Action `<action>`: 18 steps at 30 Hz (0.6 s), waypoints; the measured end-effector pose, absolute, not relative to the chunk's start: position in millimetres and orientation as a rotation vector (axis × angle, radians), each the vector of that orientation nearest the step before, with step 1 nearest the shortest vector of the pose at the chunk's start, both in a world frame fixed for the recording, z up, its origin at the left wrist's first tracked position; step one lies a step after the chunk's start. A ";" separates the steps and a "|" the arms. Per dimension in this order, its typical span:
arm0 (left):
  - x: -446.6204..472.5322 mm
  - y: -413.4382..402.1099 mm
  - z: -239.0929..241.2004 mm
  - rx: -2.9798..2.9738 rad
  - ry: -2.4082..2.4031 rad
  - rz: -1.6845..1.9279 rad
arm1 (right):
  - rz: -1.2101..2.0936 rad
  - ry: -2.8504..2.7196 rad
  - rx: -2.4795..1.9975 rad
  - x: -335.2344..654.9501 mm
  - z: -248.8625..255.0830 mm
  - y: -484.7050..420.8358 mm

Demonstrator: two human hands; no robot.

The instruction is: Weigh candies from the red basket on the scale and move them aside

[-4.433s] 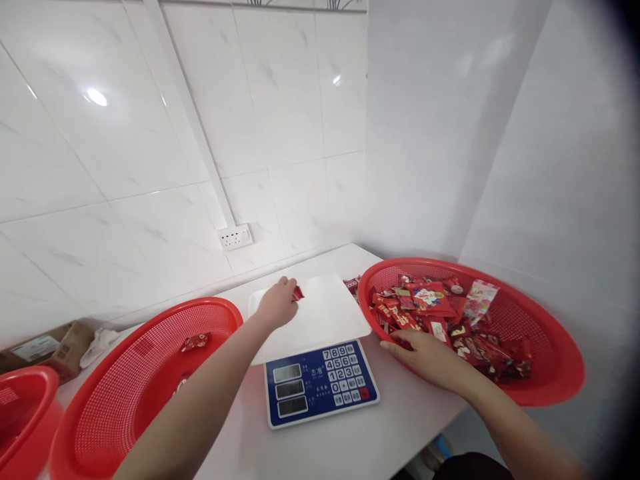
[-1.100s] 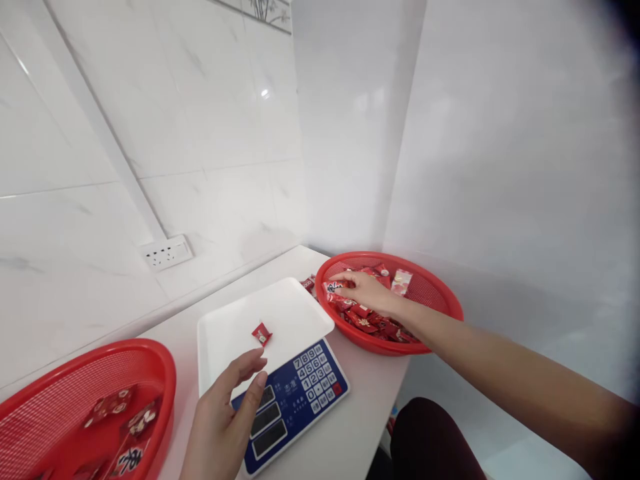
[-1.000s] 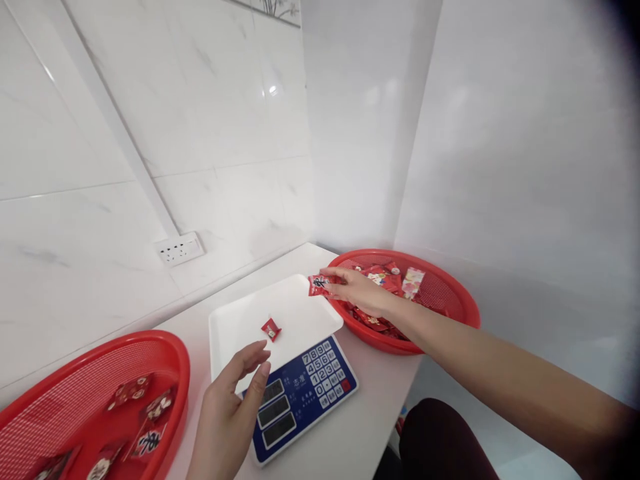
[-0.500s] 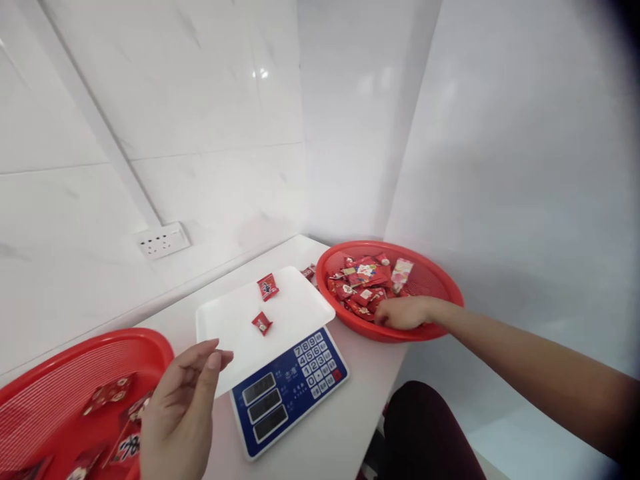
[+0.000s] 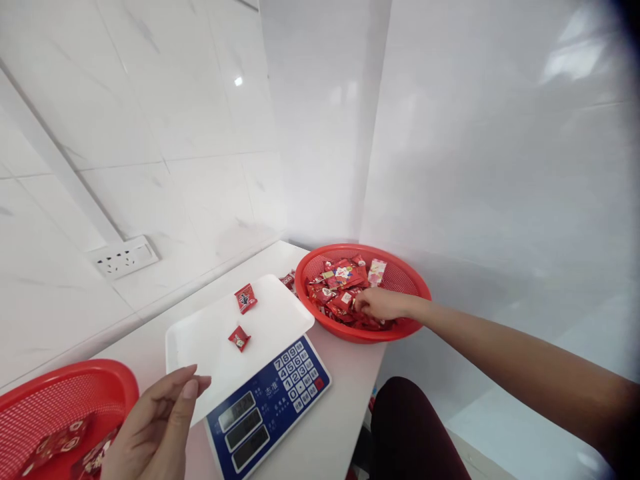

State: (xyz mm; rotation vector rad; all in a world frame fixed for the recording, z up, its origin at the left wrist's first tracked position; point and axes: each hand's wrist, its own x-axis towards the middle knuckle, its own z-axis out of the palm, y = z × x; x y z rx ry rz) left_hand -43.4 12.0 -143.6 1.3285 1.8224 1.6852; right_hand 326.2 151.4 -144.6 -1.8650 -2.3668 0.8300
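Observation:
My right hand [image 5: 379, 303] reaches into the red basket [image 5: 410, 280] at the right, fingers curled down among several red candy packets [image 5: 336, 285]; what they grip is hidden. My left hand [image 5: 157, 427] hovers open and empty near the front left corner of the white scale tray [image 5: 210, 347]. Two red wrapped candies lie on the tray: one candy [image 5: 239, 338] near the middle and another candy [image 5: 245, 298] toward the back. The blue scale panel [image 5: 270, 400] with keypad and displays faces me.
A second red basket [image 5: 60, 400] with a few red packets sits at the lower left. A loose packet [image 5: 287, 279] lies between the tray and the right basket. A wall socket [image 5: 123, 256] is on the tiled wall. The counter edge runs just right of the scale.
My right hand laid a second candy on the tray and went back into the right basket. My left hand drew back from the tray. The view swung to the right.

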 end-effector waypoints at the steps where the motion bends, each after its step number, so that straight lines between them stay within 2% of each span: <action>1: -43.9 12.3 -142.9 1.338 1.815 1.668 | 0.873 -2.414 -1.853 327.7 -146.2 151.4; 5: -44.4 13.4 -139.3 1.386 1.806 1.570 | 0.773 -2.552 -1.889 328.4 -163.3 153.5; 13: -37.9 18.8 -145.6 1.288 1.804 1.590 | 0.427 -2.579 -2.371 308.0 -195.6 166.3; 18: -35.6 17.2 -141.5 1.201 1.817 1.487 | 0.514 -2.609 -2.031 316.8 -187.2 165.7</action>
